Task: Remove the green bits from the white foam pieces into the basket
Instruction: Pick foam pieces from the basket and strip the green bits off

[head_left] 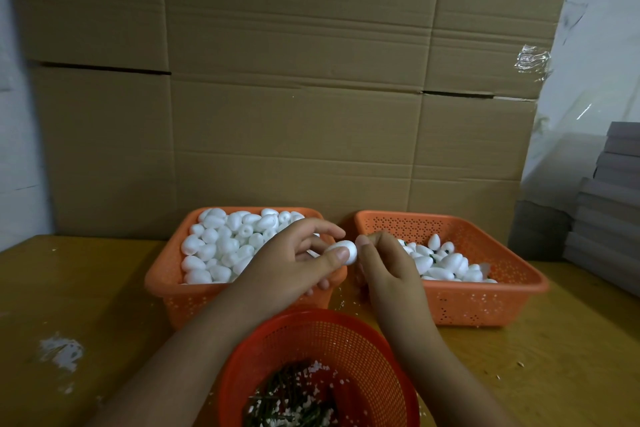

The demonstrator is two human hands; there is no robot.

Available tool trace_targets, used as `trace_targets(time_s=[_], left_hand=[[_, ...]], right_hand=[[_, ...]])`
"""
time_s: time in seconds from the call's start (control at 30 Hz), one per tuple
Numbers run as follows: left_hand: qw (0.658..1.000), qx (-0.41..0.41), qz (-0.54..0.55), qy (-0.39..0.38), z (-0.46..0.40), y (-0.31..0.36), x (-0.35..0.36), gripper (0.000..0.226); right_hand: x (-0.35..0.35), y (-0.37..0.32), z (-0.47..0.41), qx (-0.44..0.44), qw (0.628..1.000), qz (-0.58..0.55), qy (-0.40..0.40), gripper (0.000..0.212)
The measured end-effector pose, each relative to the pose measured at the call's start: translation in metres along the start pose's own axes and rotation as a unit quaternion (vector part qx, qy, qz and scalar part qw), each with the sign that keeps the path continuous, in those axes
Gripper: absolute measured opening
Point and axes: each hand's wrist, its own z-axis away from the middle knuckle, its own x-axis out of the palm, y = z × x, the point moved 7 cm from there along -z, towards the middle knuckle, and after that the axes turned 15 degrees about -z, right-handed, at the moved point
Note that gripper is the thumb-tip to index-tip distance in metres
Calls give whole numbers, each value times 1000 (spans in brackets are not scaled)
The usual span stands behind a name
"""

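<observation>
Foam piece (343,251), white and egg-shaped, pinched by left hand (294,263); right hand (388,263) curled at its tip.

a yellowish wooden desk (104,288) carries three plastic baskets, and the round red basket (363,357) at its near edge serves as the landmark. beyond the round red basket and to its left stands a square orange basket (166,284) heaped with white foam pieces, and beyond it to the right a second, wider orange basket (485,298) with fewer of them, the two set just beside each other against a cardboard wall. well to the left of the round red basket a white scuffed patch (60,352) marks the wood, and small white crumbs (346,302) lie scattered on the desk just beyond it, between the two orange baskets.
</observation>
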Motion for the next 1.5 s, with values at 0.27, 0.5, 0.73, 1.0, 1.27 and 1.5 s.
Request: trace_targets(time_s=[0.27, 0.5, 0.73, 1.0, 1.27, 1.5], left_hand=[[1000, 11, 5, -19, 0, 1, 3, 28], [999, 24, 15, -28, 1, 0, 4, 27], [1000, 17, -2, 11, 0, 0, -2, 12], [999, 2, -20, 32, -2, -2, -8, 12], [1000, 0, 2, 18, -2, -2, -5, 18], [970, 47, -214, 101, 0, -1, -12, 11]], right_hand=[[-10, 0, -1, 13, 998, -21, 51, 42], [-13, 0, -2, 12, 997, -24, 76, 52], [-11, -1, 0, 8, 999, -11, 49, 43], [-2, -8, 2, -23, 1000, 3, 2, 10], [-6, -6, 1, -18, 999, -13, 30, 11], [-1, -18, 7, -122, 986, 113, 24, 13]])
